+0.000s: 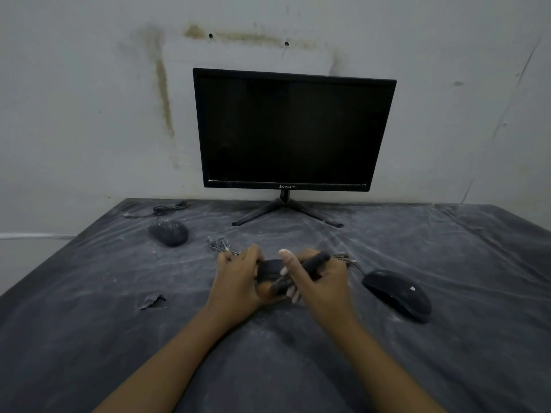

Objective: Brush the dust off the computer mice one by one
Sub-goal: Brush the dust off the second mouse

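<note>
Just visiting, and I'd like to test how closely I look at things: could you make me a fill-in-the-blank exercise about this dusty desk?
1. The left hand holds a black plastic computer mouse while the right hand grips a dark-handled ____.
2. A second, dust-speckled black mouse lies on the grey sheet-covered table, at the far ____.
3. The brand name under the screen of the black flat monitor reads ____.
Missing words: brush; left; QWERTY.

black mice [398, 293], black monitor [293, 129], dust-streaked grey table [89, 338]
</note>
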